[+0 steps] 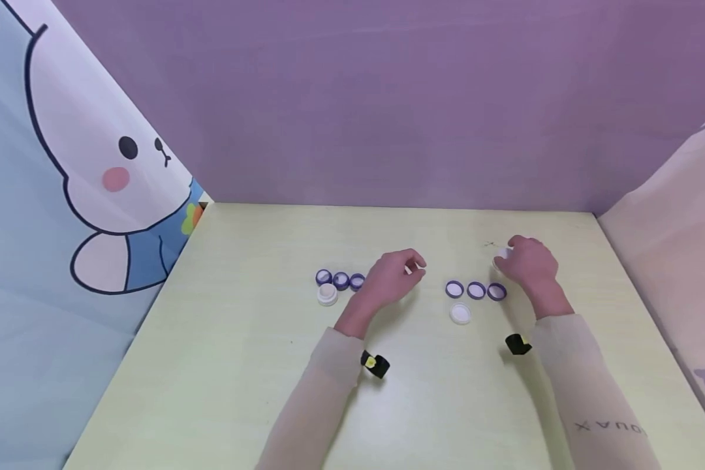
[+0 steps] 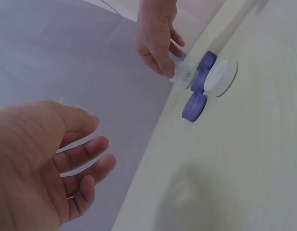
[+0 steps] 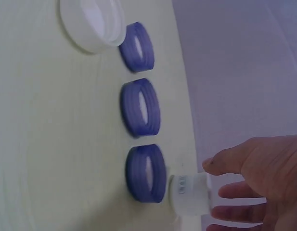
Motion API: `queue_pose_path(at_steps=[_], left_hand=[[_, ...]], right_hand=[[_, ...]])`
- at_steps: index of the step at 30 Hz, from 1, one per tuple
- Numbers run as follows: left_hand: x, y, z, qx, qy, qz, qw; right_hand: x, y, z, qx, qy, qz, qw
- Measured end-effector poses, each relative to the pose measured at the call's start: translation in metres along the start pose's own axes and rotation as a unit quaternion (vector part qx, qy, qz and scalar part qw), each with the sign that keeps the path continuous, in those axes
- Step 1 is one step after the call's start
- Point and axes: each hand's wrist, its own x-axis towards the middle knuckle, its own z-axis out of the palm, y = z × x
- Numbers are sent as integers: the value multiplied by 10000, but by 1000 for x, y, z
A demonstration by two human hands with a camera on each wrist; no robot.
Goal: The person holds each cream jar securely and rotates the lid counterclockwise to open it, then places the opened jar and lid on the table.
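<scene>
My right hand (image 1: 531,262) is at the back right of the table and pinches a white round lid (image 3: 189,196) with small print on its side. The thumb lies at its near side, with fingers partly behind it. Close by stands a row of three purple lids (image 3: 140,108), and a larger white lid (image 3: 88,24) lies in front of them. My left hand (image 1: 392,275) hovers over the middle of the table with loosely curved fingers and holds nothing. To its left lie three more purple lids (image 1: 341,281) and a white lid (image 1: 326,295), the rightmost purple one beside the wrist.
The pale wooden table (image 1: 235,365) ends at a purple backdrop (image 1: 388,111). A cloth with a cartoon animal (image 1: 94,215) hangs along the left, and a pale pink cloth (image 1: 675,248) along the right. A thin marking (image 1: 489,244) shows near the right fingertips.
</scene>
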Motion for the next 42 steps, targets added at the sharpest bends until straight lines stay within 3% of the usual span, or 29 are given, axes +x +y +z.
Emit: queue_pose_path(at_steps=[4, 11, 19, 23, 33, 38, 42], left_hand=[[7, 2, 6, 16, -140, -64, 9999], [7, 6, 8, -10, -329, -191, 9993], [6, 1, 6, -9, -85, -193, 9998], [4, -1, 9, -185, -143, -163, 9996], [-12, -9, 8, -317, -61, -62, 9995], [-25, -8, 6, -424, -55, 102, 9990], [-34, -6, 2, -472, -19, 60, 9989]], right_hand=[[3, 4, 2, -66, -175, 88, 9998], [7, 5, 3, 54, -162, 121, 9998], [8, -2, 9, 504, 95, -103, 9986], [2, -5, 11, 703, 156, -88, 9974], [-23, -32, 4, 1241, 448, -413, 9904], [-37, -41, 3, 1330, 436, -618, 9882], [-49, -54, 5, 1530, 406, -857, 9837]])
